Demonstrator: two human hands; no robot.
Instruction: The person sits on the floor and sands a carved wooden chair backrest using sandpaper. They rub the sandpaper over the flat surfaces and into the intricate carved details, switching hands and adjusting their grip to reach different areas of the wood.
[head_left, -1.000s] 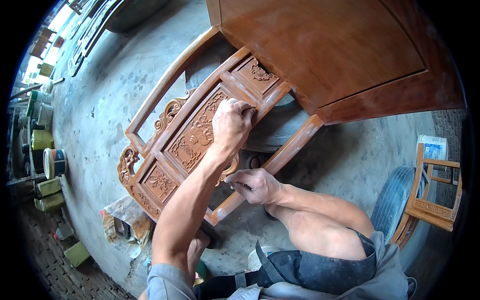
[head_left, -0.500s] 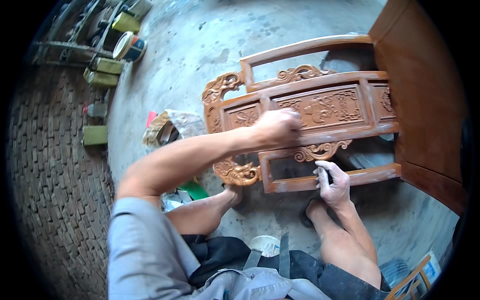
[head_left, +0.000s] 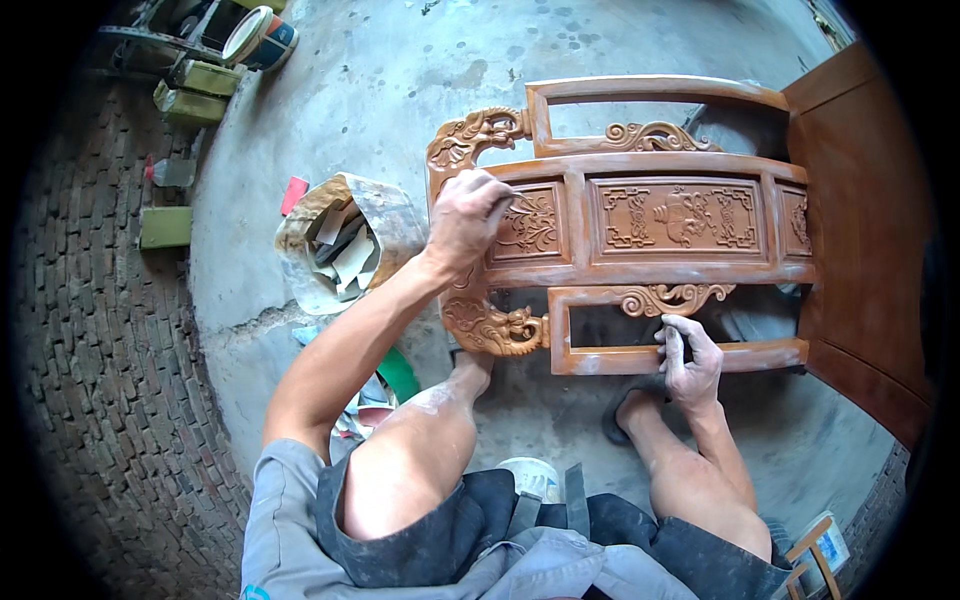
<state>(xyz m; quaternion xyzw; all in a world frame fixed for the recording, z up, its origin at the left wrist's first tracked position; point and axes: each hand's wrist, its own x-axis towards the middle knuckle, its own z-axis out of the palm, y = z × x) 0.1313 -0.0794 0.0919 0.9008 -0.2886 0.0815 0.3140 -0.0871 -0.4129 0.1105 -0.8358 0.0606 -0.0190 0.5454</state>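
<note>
A carved wooden chair back (head_left: 690,270) lies across the floor in front of me, joined to a broad brown board (head_left: 865,240) at the right. Pale dusty patches show along its rails. My left hand (head_left: 467,218) is closed at the left end, its fingertips at the edge of the small floral panel (head_left: 530,222). Whatever those fingers pinch, if anything, is hidden. Beside the lower scroll carving (head_left: 680,298), my right hand (head_left: 692,368) is curled at the lower rail, thumb against the fingers. Something dark shows between them, too small to name.
An open bag of scraps (head_left: 385,215) stands left of the chair back. A white bucket (head_left: 530,478) sits between my legs. Farther off are a paint bucket (head_left: 262,40), yellowish containers (head_left: 190,107) and a brick surface (head_left: 110,330). A small wooden frame (head_left: 815,555) is at the lower right.
My left hand has moved left, from the central carved panel to the left end. My right hand stays at the lower rail. The view has shifted, showing more of the scrap bag.
</note>
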